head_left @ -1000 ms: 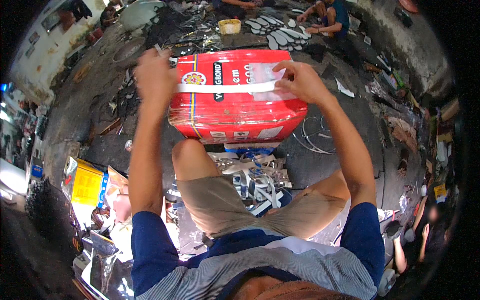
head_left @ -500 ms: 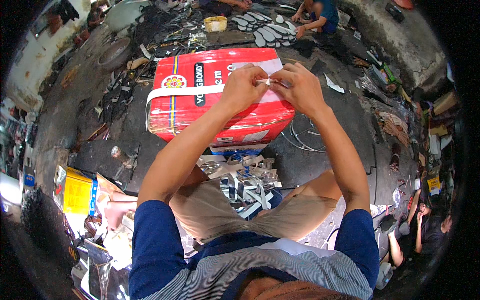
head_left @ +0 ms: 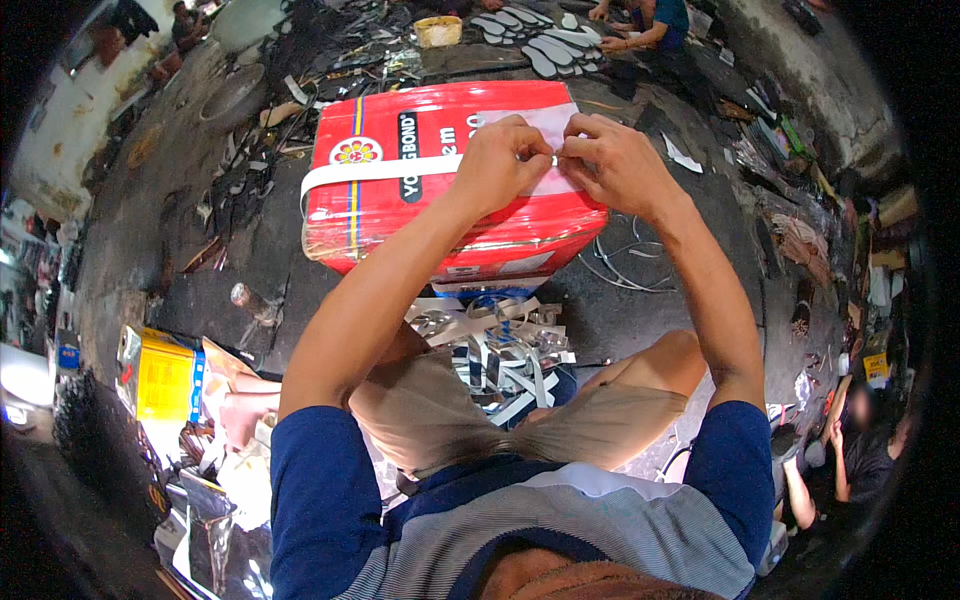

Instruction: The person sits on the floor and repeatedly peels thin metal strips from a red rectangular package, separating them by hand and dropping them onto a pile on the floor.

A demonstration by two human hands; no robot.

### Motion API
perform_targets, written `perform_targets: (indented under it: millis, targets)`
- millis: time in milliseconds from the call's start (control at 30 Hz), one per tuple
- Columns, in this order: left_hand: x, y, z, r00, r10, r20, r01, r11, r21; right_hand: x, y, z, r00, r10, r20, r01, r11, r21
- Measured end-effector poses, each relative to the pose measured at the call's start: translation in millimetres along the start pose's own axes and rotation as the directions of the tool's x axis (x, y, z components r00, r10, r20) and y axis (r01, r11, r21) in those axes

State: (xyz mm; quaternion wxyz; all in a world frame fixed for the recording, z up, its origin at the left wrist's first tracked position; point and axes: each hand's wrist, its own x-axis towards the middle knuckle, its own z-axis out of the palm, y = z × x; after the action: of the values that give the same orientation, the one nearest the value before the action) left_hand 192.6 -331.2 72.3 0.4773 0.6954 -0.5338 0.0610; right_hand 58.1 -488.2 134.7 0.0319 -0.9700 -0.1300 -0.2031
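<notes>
A red box (head_left: 345, 215), wrapped in shiny film and printed with a flower emblem, stands before my knees. A flat white strip (head_left: 400, 170) bends over its left edge and runs along the top to my left hand (head_left: 500, 165). That hand is closed, thumb and forefinger pinching the strip. Close beside it, my right hand (head_left: 620, 165) is closed in a pinch too. A small white bit of strip shows between the fingertips of both hands, above a pale patch on the box top. Whether it is knotted or folded there I cannot make out.
A heap of white and silvery strips (head_left: 510, 360) lies between my legs. Thin loops of wire (head_left: 630, 270) lie right of the box. A yellow tin (head_left: 165, 380) stands at left. Grey sole-shaped pieces (head_left: 555, 52) and a yellow tub (head_left: 438, 32) are beyond; other people sit nearby.
The whole view has shifted slightly, so the box appears a little up and right. Both hands keep pinching at the same spot; less of the white strip shows between their fingertips.
</notes>
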Motion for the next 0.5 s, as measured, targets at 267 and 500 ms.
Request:
perform_targets:
  millis: [267,500]
  targets:
    - [2,-4,2,0.997,-0.073,0.028,0.075,0.993,-0.087,0,15,1,0.997,0.076,-0.007,-0.072,0.971,0.226]
    - [3,-2,5,0.995,-0.098,-0.034,0.094,0.991,-0.097,-6,2,14,0.941,0.316,-0.123,-0.268,0.915,0.300]
